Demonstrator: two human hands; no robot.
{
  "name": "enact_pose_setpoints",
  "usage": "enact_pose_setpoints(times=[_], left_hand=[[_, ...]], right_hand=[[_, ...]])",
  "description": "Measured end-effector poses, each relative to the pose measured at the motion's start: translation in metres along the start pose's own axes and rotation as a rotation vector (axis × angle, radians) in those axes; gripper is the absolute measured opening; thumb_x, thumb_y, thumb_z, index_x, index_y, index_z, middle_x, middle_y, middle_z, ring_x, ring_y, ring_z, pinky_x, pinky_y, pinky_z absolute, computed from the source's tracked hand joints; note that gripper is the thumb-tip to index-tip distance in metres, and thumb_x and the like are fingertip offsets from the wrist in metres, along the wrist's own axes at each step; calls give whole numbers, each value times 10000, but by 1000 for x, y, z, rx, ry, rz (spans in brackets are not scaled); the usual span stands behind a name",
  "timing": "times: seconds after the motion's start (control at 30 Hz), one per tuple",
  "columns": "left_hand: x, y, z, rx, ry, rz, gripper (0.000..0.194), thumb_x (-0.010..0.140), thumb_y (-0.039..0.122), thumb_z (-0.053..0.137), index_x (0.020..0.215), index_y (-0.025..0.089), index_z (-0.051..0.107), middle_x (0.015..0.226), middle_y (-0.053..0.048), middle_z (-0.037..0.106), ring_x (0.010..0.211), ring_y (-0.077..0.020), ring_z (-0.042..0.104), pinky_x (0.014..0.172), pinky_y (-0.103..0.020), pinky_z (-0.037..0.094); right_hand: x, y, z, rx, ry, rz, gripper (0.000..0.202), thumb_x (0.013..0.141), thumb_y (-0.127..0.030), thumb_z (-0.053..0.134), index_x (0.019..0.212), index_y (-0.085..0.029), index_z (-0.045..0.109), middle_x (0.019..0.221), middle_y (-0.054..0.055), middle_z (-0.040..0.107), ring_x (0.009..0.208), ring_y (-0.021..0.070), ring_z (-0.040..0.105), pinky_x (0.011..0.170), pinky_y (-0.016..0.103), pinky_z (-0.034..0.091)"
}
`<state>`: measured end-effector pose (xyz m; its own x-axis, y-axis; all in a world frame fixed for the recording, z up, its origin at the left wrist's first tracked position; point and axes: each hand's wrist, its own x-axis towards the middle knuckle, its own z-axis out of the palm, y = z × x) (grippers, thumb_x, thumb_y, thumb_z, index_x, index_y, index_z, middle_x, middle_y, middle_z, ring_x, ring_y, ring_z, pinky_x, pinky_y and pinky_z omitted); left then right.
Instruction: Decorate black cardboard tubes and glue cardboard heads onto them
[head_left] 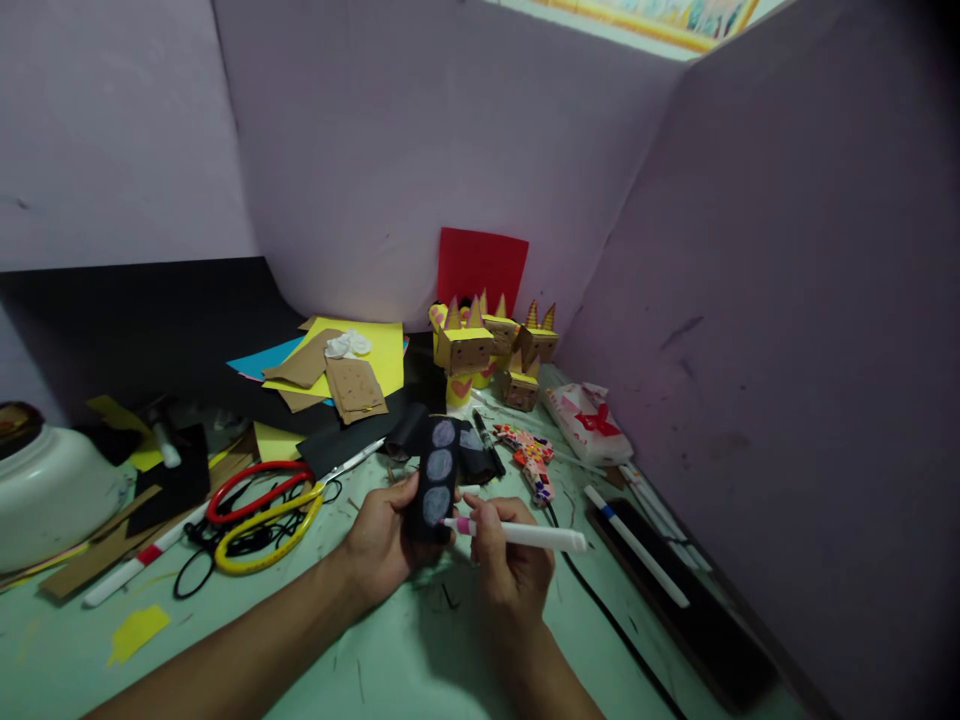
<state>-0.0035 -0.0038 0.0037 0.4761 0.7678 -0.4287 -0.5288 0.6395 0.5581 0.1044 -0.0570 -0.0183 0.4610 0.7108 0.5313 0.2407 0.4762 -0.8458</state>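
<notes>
In the head view, the left hand is curled round a black strip bearing three pale circles, held above the bench. The right hand pinches a white marker with a pink band, its tip at the lowest circle. Red-and-yellow-handled scissors lie left; a flower-patterned glue gun lies beyond the right hand.
</notes>
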Motion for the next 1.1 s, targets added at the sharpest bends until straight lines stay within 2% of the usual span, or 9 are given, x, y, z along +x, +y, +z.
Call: enact_pose_setpoints(times=[0.2, 0.37, 0.5, 0.6, 0.73, 0.87, 1.1], left_hand=[[0, -1, 0, -5, 12, 4, 268, 888, 263, 419, 826, 95, 618, 679, -73, 658, 467, -131, 575, 448, -255, 485], [1, -1, -1, 8, 18, 3, 270, 888, 265, 414, 836, 95, 617, 694, -86, 664, 516, -161, 620, 451, -257, 488], [1, -1, -1, 4, 4, -15, 277, 890, 279, 414, 833, 96, 615, 678, -80, 659, 491, -154, 609, 419, -240, 466], [0, -1, -1, -1, 9, 3, 265, 893, 265, 409, 846, 101, 612, 693, -78, 663, 495, -151, 609, 436, -251, 484], [1, -1, -1, -21, 13, 20, 241, 892, 258, 418, 861, 107, 604, 712, -81, 664, 530, -162, 624, 461, -264, 501], [3, -2, 0, -53, 20, 47, 189, 880, 242, 450, 864, 118, 591, 725, -86, 668, 571, -161, 632, 514, -274, 520], [-1, -2, 4, -29, 23, 85, 137, 863, 218, 470, 822, 143, 578, 655, -51, 640, 473, -145, 586, 434, -253, 479]], right_hand=[[0, 6, -1, -29, -74, -99, 157, 860, -262, 529, 778, -187, 639, 689, 15, 645, 640, 147, 634, 579, 251, 475], [1, 2, -2, -63, -25, -27, 228, 873, -287, 505, 708, -182, 622, 576, -18, 581, 495, 107, 544, 489, 226, 421], [2, 2, -3, -78, -44, -44, 226, 866, -294, 511, 709, -179, 624, 579, -16, 587, 473, 105, 531, 462, 220, 407], [2, 2, -2, -103, -19, -56, 226, 864, -302, 514, 718, -178, 634, 593, -10, 599, 510, 122, 574, 521, 243, 453], [1, 0, 0, -82, 52, -50, 303, 869, -356, 503, 636, -187, 599, 626, 12, 618, 696, 182, 660, 688, 306, 496], [0, -2, 0, -71, 10, -93, 262, 875, -337, 499, 692, -189, 613, 649, 12, 631, 646, 164, 646, 621, 277, 494], [5, 2, -4, -175, -141, -285, 163, 863, -164, 485, 757, -199, 605, 671, 6, 648, 711, 161, 667, 732, 282, 505]])
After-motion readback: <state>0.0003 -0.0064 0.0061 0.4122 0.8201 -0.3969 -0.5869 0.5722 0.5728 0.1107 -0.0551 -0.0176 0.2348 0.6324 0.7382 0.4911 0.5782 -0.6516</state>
